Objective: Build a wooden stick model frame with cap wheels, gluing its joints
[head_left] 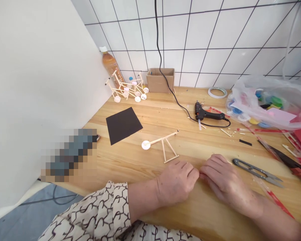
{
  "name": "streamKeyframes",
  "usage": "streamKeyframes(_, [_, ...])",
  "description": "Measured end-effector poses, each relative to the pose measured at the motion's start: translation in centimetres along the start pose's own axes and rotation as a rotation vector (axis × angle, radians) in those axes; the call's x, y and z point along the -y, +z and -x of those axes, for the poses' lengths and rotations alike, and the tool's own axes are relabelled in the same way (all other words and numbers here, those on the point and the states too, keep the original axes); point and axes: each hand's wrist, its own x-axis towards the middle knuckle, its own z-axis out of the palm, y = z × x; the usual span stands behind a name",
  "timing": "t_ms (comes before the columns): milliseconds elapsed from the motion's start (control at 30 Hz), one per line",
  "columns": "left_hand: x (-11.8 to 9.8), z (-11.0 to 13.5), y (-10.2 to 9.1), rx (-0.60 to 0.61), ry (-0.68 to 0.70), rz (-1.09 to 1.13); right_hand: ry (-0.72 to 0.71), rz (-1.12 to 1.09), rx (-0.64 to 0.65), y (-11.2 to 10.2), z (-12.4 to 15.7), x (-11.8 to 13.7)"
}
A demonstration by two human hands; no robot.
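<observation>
My left hand [178, 180] and my right hand [224, 180] meet near the table's front edge, fingers curled and fingertips almost touching. Both are closed; whatever they pinch is hidden behind the fingers. Just beyond my left hand lies a partly built frame of thin wooden sticks [169, 149], with a white round disc [145, 145] at its left end and a dark tip at its upper right. To the right of my right hand rest grey thread snips [257, 172].
Small stick bicycles [126, 89] stand at the back left by a tea bottle [110, 63] and cardboard box [160, 82]. A black card [124, 125], glue gun [208, 114], tape roll [217, 92], plastic bag of caps [268, 100] and dark scissors [281, 154] surround the work area.
</observation>
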Motion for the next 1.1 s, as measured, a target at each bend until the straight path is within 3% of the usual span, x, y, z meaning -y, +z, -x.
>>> streamKeyframes(433, [0.0, -0.1, -0.3, 0.02, -0.022, 0.022, -0.007, 0.032, 0.017, 0.2, -0.2, 0.1])
streamKeyframes(567, [0.1, -0.1, -1.4, 0.047, -0.043, 0.064, 0.02, -0.044, 0.023, -0.3, -0.1, 0.1])
streamKeyframes(667, [0.7, 1.1, -2.8, 0.021, -0.132, 0.151, 0.066, -0.071, -0.02, -0.8, 0.0, -0.2])
streamKeyframes(800, [1.9, 3.8, -4.4, -0.08, -0.347, 0.18, 0.098, -0.028, -0.051, -0.8, -0.1, -0.7])
streamKeyframes(867, [2.3, 4.9, -4.7, -0.041, -0.429, 0.18, 0.106, -0.005, -0.064, -0.5, -0.2, -1.0])
streamKeyframes(1100, [2.9, 6.0, -4.3, -0.048, -0.504, 0.147, 0.153, 0.081, -0.019, -0.3, -0.7, -2.0])
